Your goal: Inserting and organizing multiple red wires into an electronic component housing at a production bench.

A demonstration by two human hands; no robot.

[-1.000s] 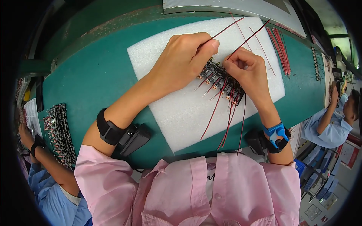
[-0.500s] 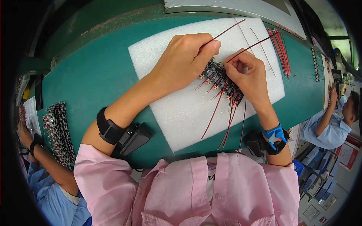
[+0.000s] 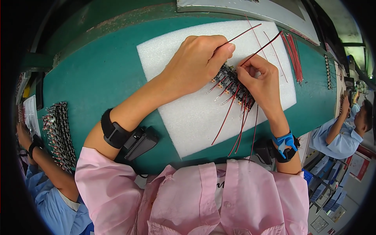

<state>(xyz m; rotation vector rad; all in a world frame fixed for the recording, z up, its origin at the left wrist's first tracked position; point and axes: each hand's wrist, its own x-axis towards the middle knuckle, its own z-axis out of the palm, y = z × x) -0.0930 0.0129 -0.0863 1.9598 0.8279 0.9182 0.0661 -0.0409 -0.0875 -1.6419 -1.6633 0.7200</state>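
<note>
Head view: the left hand's (image 3: 201, 56) grip closes on a wire (image 3: 244, 33); whether it also steadies the boards (image 3: 225, 77), right of the foam's (image 3: 188, 125) middle, I cannot tell. The right hand (image 3: 261, 76) pinches a second wire (image 3: 262, 48). If its free end snags the bundle (image 3: 294, 58) on the desk (image 3: 98, 80) beside the foam's far right corner, the boards could slew.

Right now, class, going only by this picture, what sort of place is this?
Probably an electronics assembly workshop: a row of small black circuit boards is over a white foam sheet, a bundle of thin red wires lies on the green tabletop, and people in light blue shirts are nearby.
</note>
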